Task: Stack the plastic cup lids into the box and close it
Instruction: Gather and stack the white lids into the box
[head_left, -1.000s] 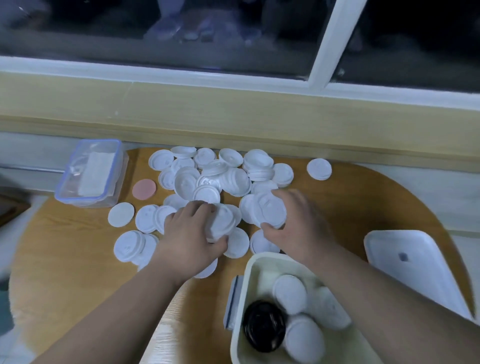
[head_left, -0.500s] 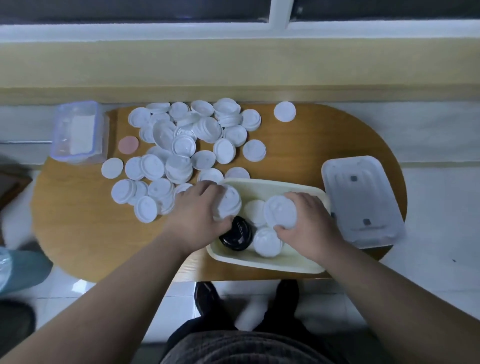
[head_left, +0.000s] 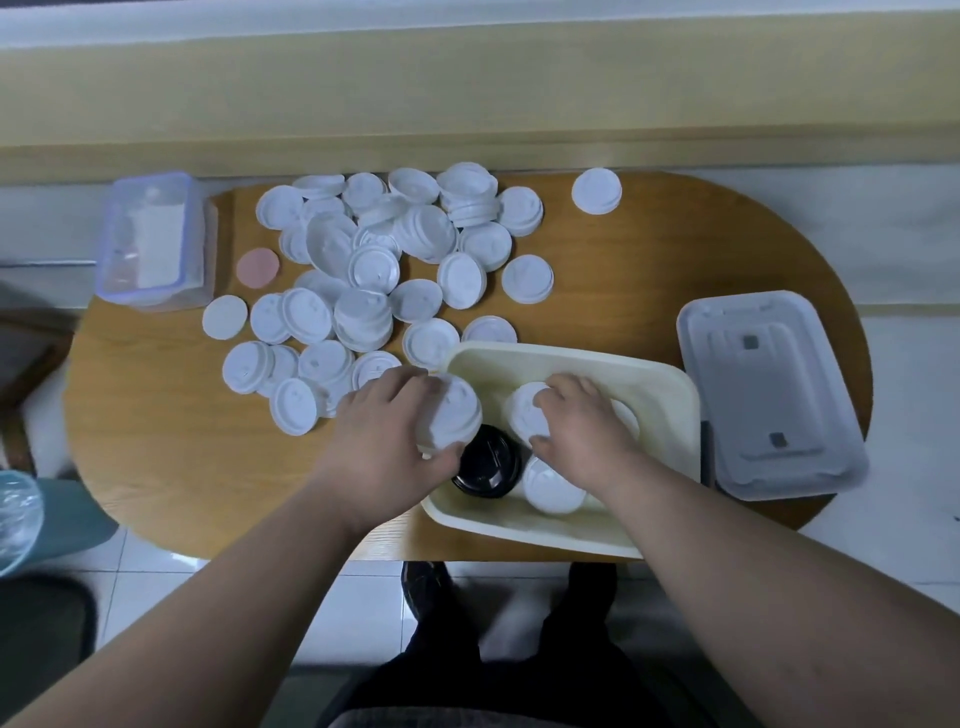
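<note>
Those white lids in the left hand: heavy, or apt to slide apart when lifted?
Probably light: the left hand alone grips the white lids. Likely stiff, as they keep their round shape. They might slide apart, like the leaning stacks.

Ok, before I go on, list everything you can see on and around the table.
table: one, brown wood, oval, under everything
loose lids: dozens, white, heaped on the table's far left half
lone lid: one, white, far edge, apart from the heap
pink disc: one, pink, left of the heap
clear container: one, blue-rimmed, table's far left edge
box: one, cream, open, near edge
box cover: one, grey, right of the box
black lid: one, black, inside the box
packed lids: several, white, inside the box
left stack: one, white, over the box's left rim
right stack: one, white, inside the box
left hand: one, grips the left stack
right hand: one, holds the right stack
</note>
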